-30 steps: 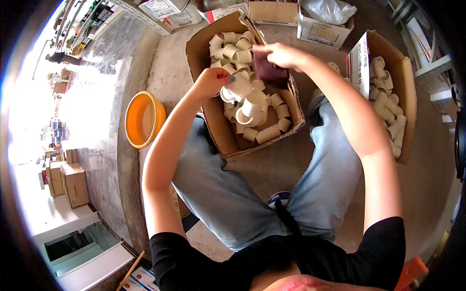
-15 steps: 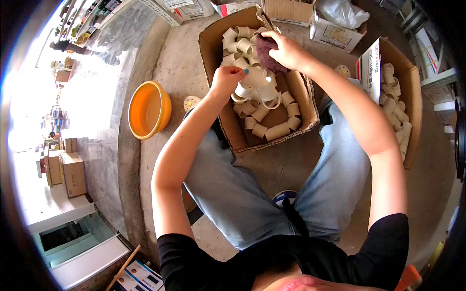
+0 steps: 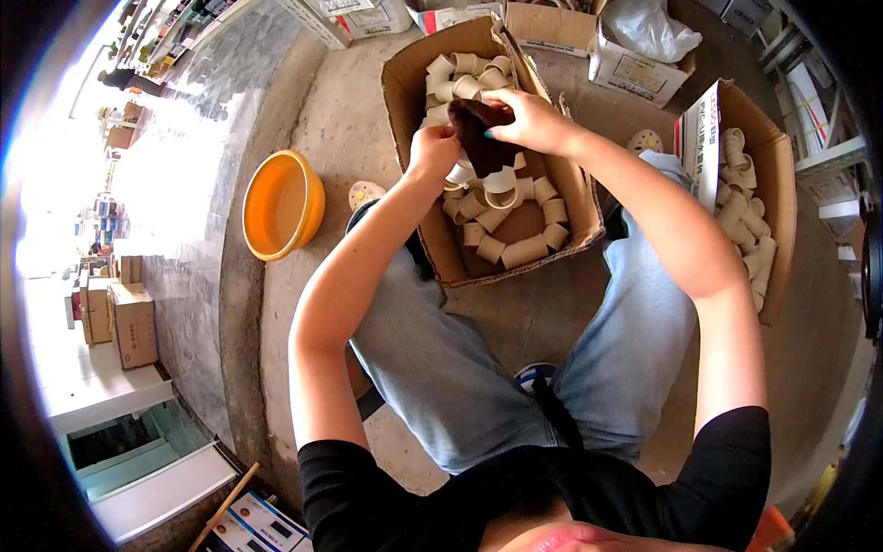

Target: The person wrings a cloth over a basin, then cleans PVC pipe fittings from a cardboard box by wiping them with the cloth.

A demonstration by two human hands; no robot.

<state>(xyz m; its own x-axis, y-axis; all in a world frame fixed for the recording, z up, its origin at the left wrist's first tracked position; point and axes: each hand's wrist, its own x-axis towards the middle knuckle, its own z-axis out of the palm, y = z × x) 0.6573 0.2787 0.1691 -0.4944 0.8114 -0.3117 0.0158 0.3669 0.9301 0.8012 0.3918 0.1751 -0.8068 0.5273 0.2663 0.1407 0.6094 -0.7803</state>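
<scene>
My right hand (image 3: 529, 121) grips a dark cloth (image 3: 480, 143) over the open cardboard box between my knees. The cloth lies against a white pipe fitting (image 3: 501, 187), covering much of it. On the fitting's left side, my left hand (image 3: 434, 155) is closed around its edge, mostly hidden by the cloth. Beneath both hands, the cardboard box (image 3: 405, 106) holds several cream pipe fittings (image 3: 524, 250), some lined up along its near side.
An orange basin (image 3: 283, 204) stands on the floor to the left. At the right is another box (image 3: 782, 184) of fittings. Farther forward, a white carton (image 3: 635, 74) holds a plastic bag (image 3: 651, 32). Shelving (image 3: 832, 147) borders the far right.
My right hand has brought the cloth left and down, from beside the white fitting onto it. My left hand stays at the fitting. The camera view has shifted slightly.
</scene>
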